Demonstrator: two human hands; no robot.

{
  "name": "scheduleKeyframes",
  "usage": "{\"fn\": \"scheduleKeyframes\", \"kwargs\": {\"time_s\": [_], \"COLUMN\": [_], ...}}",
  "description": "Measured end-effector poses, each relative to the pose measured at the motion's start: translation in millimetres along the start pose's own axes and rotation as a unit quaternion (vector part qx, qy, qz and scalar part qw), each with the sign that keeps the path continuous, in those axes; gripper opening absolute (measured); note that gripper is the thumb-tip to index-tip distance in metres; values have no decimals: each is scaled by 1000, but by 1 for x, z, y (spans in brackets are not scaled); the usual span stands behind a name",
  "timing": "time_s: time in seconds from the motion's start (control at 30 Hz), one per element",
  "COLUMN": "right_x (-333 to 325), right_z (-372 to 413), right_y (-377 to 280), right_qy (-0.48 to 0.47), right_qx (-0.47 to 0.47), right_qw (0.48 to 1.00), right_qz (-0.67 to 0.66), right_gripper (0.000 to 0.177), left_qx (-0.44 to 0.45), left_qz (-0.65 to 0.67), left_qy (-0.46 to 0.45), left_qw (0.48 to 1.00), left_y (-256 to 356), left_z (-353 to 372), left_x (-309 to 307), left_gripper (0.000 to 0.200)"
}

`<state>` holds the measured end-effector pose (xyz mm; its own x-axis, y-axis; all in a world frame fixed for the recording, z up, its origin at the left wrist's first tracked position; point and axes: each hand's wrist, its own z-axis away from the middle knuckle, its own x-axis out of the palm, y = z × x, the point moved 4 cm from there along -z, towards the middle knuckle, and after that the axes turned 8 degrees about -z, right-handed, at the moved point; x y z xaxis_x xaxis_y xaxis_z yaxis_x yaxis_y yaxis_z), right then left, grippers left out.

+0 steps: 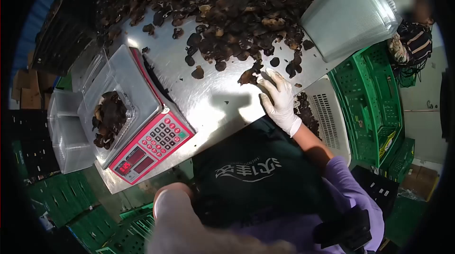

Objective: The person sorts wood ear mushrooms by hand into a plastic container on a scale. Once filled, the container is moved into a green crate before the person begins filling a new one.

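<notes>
**A:** How far along does this look? The clear plastic tray (pixel 135 81) on the red digital scale (pixel 154 142) has only a modest clump of dark dried mushroom pieces (pixel 109 119) in it, I'd say well under full.

**B:** Yeah, and the big heap of dark dried mushrooms (pixel 222 2) on the steel table (pixel 213 104) is huge, so loads left. There's also a stack of empty clear trays (pixel 68 135) just beside the scale.

**A:** Hands?

**B:** The white-gloved right hand (pixel 279 101) lies flat on the table at the heap's edge with its fingers spread, gripping nothing. Its fingertips are right by a loose dark piece (pixel 247 77). The left hand (pixel 173 206) seems to be that pale blur low down, and I can't tell its grip.
</notes>
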<state>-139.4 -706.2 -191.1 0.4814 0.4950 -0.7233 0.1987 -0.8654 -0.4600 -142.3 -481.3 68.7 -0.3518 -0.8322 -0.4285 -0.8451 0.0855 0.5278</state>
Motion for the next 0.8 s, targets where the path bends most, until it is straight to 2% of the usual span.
{"fn": "scheduleKeyframes", "kwargs": {"time_s": [0.03, 0.07, 0.1, 0.13, 0.17, 0.23, 0.3, 0.33, 0.37, 0.43, 0.5, 0.57, 0.63, 0.67, 0.7, 0.73, 0.77, 0.8], "right_x": [-3, -5, -5, -3, -2, -4, -1, -1, -3, -3, 7, 15, 13, 14, 21, 23, 23, 19], "right_z": [2, 2, 3, 4, 5, -1, -5, -10, -18, -30, -37, -39, -42, -40, -41, -39, -37, -39], "right_y": [4, 7, 9, 14, 18, 13, 14, 10, 3, -3, -5, 2, 11, 15, 20, 25, 28, 27], "right_qy": [23, 35, 52, 53, 52, 43, 48, 32, 16, 12, -82, -67, -16, -2, 42, 38, 36, 40], "right_qx": [46, 51, 61, 68, 74, 74, 62, 74, 86, 83, 67, 56, 111, 206, 230, 271, 310, 310], "right_qw": [998, 997, 995, 993, 992, 991, 990, 992, 993, 994, 994, 996, 985, 950, 912, 879, 841, 843], "right_qz": [-35, -52, -60, -76, -93, -99, -115, -95, -75, -68, -7, 0, -130, -233, -336, -390, -442, -438], "right_gripper": [49, 47, 47, 48, 51, 51, 54, 55, 55, 54, 53, 49, 43, 35, 29, 28, 28, 28], "left_qx": [11, -11, -76, -345, -394, -361, -356, -373, -355, -419, -408, -398, -388, -378, -376, -463, -524, -515], "left_qz": [-60, -167, -216, -51, -69, -189, -362, -399, -461, -440, -458, -475, -348, -278, -276, -58, 165, 241], "left_qy": [12, 31, 35, 78, 41, -36, -51, -87, -91, -124, -121, -116, 10, 73, 73, 134, 184, 196], "left_qw": [998, 985, 973, 934, 916, 913, 860, 833, 808, 785, 781, 776, 853, 880, 882, 874, 815, 799], "left_y": [-12, -35, -62, -95, -118, -172, -210, -232, -244, -254, -259, -261, -251, -248, -248, -255, -260, -257], "left_z": [7, 17, 23, 29, 36, 68, 92, 103, 109, 101, 103, 105, 104, 105, 105, 112, 118, 116], "left_x": [-1, 0, 4, 9, 24, 51, 76, 85, 93, 100, 102, 103, 99, 97, 98, 101, 109, 110], "left_gripper": [14, 14, 15, 20, 29, 40, 50, 55, 51, 37, 31, 24, 23, 22, 22, 23, 23, 25]}}
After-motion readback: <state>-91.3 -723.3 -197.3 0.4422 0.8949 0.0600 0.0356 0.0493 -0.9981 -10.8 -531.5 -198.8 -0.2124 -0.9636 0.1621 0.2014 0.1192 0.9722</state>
